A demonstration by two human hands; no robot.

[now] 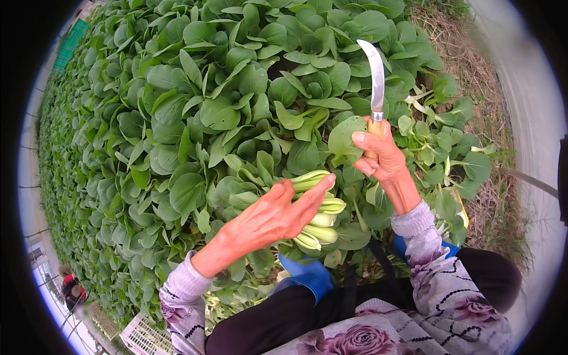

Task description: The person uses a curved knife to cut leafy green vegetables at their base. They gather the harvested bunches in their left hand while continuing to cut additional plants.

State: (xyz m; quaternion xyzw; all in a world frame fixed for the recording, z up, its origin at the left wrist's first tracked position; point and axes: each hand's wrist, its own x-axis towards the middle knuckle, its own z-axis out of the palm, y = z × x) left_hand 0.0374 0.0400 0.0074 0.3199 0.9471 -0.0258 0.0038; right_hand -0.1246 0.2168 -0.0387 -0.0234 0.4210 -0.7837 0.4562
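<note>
My left hand (270,213) is closed around a bundle of green leafy heads, which look like bok choy; their pale cut stem bases (321,230) point right and the leaves lie to the left beneath the hand. To the right and above, my right hand (381,153) grips the wooden handle (375,128) of a curved harvesting knife. Its hooked steel blade (377,75) points up, away from the bundle. A broad leaf (347,137) lies against the right thumb. Uncut leafy plants (186,111) grow densely ahead and to the left.
Loose plants and leaves (443,164) lie at the right beside dry straw (481,111). Blue boots (310,277) stand at the bed. A white plastic crate (146,337) is at lower left, a green crate (71,44) at upper left. Another person (73,290) is at far left.
</note>
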